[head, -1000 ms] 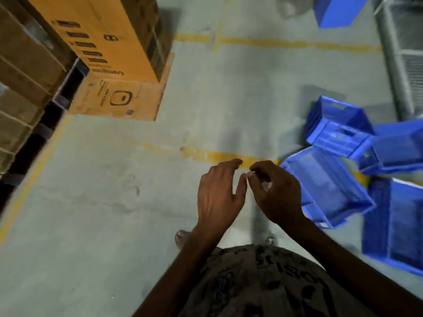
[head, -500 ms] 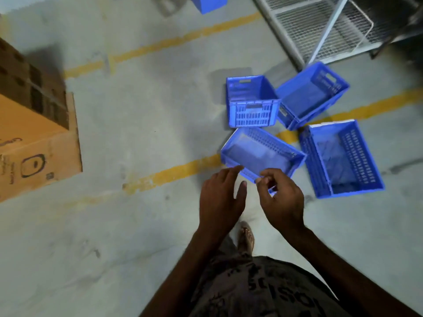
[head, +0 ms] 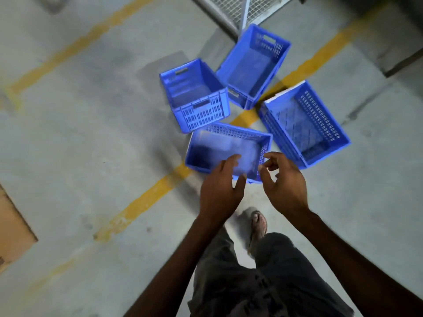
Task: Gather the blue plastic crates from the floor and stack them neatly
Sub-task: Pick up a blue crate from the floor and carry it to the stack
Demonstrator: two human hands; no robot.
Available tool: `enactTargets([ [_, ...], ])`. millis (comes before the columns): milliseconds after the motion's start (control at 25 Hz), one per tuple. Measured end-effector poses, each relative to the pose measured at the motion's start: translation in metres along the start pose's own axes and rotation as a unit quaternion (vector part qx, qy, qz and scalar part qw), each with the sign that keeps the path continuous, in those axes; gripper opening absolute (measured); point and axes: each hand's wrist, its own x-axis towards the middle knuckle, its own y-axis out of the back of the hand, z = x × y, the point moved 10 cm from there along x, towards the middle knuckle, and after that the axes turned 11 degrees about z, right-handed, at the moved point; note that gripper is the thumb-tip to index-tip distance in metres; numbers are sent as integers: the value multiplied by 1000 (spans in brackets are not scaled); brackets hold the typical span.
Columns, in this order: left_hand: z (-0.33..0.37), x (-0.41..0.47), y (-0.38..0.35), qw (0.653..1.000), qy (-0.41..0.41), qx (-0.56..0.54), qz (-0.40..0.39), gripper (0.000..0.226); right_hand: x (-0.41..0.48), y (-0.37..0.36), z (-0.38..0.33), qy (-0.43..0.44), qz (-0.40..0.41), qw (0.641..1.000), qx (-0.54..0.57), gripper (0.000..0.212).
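Observation:
Several blue plastic crates lie in a loose cluster on the concrete floor. The nearest crate [head: 219, 147] sits just beyond my fingertips. A slotted crate [head: 194, 97] is behind it to the left, a deeper crate [head: 254, 65] stands at the back, and a wide mesh-sided crate [head: 304, 120] is on the right. My left hand [head: 220, 191] hovers over the near rim of the nearest crate, fingers spread, holding nothing. My right hand [head: 283, 181] is beside it with fingers curled and apart, also empty. Neither hand touches a crate.
Yellow painted lines [head: 146, 200] cross the grey floor. A metal mesh rack [head: 242, 10] stands behind the crates. A cardboard box corner [head: 11, 229] shows at the left edge. My sandalled foot [head: 257, 225] is just behind my hands.
The view has swung right and closer, bringing the crates from the right edge to the centre. My hands have drawn apart and now reach over the nearest crate.

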Motion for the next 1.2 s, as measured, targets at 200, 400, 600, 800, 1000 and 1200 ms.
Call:
enactTargets([
  [200,-18,59,-32,1000,15,16,11,44,55,-31,25,-2,-12,1000,1,31],
  [400,-77,111,-53,991,123,42,36,42,111,-99,33,21,-99,995,-6,35],
  [600,-173,198,-69,986,142,80,45,41,182,-229,31,135,-144,975,-100,34],
  [800,-303,291,-125,983,151,107,-8,51,241,-408,31,240,-198,926,-213,59],
  [1000,-387,354,-170,961,63,268,-18,73,297,-528,71,236,-254,865,-362,89],
  [1200,-421,373,-186,957,39,277,-82,47,325,-545,80,287,-220,839,-407,43],
])
